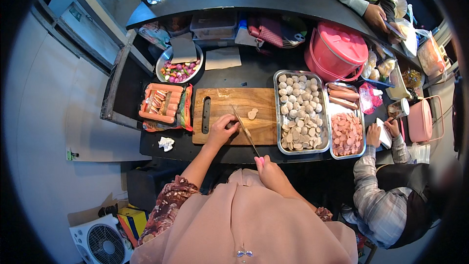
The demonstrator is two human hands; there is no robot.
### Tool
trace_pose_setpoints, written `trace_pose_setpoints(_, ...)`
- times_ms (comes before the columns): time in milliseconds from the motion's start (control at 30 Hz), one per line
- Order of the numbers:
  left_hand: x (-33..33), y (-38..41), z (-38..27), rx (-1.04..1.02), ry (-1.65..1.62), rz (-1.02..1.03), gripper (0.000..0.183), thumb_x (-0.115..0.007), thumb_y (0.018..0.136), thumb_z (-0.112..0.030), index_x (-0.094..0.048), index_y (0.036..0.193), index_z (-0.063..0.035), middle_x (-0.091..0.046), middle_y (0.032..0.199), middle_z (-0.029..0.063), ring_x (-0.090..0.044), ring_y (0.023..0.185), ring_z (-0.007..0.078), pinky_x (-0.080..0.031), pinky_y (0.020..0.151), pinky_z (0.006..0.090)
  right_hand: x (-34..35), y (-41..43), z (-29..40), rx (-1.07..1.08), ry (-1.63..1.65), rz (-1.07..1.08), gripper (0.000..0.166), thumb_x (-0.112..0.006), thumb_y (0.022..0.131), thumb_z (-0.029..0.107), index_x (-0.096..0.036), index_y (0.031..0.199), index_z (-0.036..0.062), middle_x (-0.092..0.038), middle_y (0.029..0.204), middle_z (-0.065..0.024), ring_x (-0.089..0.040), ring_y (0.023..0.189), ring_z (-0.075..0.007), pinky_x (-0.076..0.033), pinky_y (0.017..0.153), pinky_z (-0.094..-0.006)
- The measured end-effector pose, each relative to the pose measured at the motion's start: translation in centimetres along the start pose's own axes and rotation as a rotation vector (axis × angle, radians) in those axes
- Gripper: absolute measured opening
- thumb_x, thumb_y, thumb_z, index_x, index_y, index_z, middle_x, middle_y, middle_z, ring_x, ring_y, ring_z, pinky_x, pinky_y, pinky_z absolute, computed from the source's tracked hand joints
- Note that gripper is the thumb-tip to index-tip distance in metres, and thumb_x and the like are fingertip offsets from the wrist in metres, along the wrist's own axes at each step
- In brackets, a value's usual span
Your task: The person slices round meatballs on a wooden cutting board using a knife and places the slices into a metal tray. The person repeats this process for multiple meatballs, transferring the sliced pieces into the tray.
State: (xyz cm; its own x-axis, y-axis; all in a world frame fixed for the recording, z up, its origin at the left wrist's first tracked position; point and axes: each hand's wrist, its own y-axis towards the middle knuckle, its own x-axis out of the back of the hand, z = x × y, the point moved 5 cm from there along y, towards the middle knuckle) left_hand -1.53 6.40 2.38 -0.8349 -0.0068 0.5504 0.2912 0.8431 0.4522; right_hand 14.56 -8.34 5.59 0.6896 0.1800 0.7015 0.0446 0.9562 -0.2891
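My right hand [271,172] grips the pink handle of a kitchen knife [246,131], whose blade slants up and left across a wooden cutting board [256,99]. Beside the blade, my left hand [221,130] pinches what looks like a meatball [230,125], mostly covered by the fingers. A few thin meatball slices [252,114] lie on the board, right of the blade. Against the board's right side stands a metal tray [275,117], with whole meatballs [298,91] in its far part and sliced ones [300,135] in its near part.
A second tray [363,132] holds whole and sliced sausages. Packaged sausages [165,102] and crumpled tissue [166,143] lie left. Behind are a bowl [161,69] of shallots and chillies and a pink lidded bucket [335,51]. One person writes at right; another holds a phone across the counter.
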Motion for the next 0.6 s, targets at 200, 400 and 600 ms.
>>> trace_pose_setpoints(200, 0.2, 0.2, -0.4, 0.014, -0.015, -0.007, 0.018, -0.071, 0.075, -0.010, -0.062, 0.090, -0.0046, -0.063, 0.091, 0.0083, -0.063, 0.084, 0.0246, -0.051, 0.069, 0.0320, 0.3, 0.6, 0.3, 0.029, 0.089, 0.004, 0.042, -0.042, 0.097, 0.031, -0.051, 0.084, -0.0081, -0.058, 0.071, -0.0323, -0.059, 0.069, -0.0473, -0.047, 0.059, -0.0519)
trace_pose_setpoints(400, 0.3, 0.3, -0.6, 0.002, -0.015, -0.012, 0.018, -0.071, 0.074, -0.009, -0.062, 0.089, -0.0043, -0.063, 0.091, 0.0077, -0.063, 0.083, 0.0237, -0.051, 0.069, 0.0315, -0.1, 1.8, 0.5, 0.045, 0.130, -0.013, 0.043, -0.041, 0.097, 0.031, -0.051, 0.083, -0.0086, -0.058, 0.072, -0.0335, -0.059, 0.071, -0.0475, -0.046, 0.060, -0.0524)
trace_pose_setpoints(600, 0.3, 0.3, -1.0, -0.038, 0.035, -0.010, 0.018, -0.071, 0.073, -0.007, -0.062, 0.089, -0.0039, -0.064, 0.091, 0.0083, -0.064, 0.083, 0.0235, -0.051, 0.070, 0.0314, -0.7, 4.0, 0.8, 0.050, 0.107, -0.019, 0.045, -0.040, 0.098, 0.033, -0.052, 0.085, -0.0090, -0.058, 0.072, -0.0330, -0.059, 0.071, -0.0479, -0.047, 0.060, -0.0525)
